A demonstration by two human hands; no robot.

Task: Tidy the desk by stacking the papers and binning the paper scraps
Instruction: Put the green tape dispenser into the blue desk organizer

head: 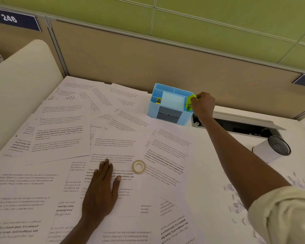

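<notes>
left hand (pixel 102 189) flat, fingers straight, on papers (pixel 63 138); right hand (pixel 202 104) pinches yellow-green item (pixel 189 103) at blue organizer (pixel 167 110).

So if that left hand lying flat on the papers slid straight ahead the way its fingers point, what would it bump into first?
Only more loose papers ahead of the left hand; the tape roll sits off to its right, probably missed.

So from my feed the papers (pixel 63 138) are white printed sheets, lying flat and overlapping at all angles, covering the tabletop (pixel 227 173) from its left edge past the middle. Paper scraps (pixel 236 205), tiny white shreds, lie scattered near the right edge.
</notes>
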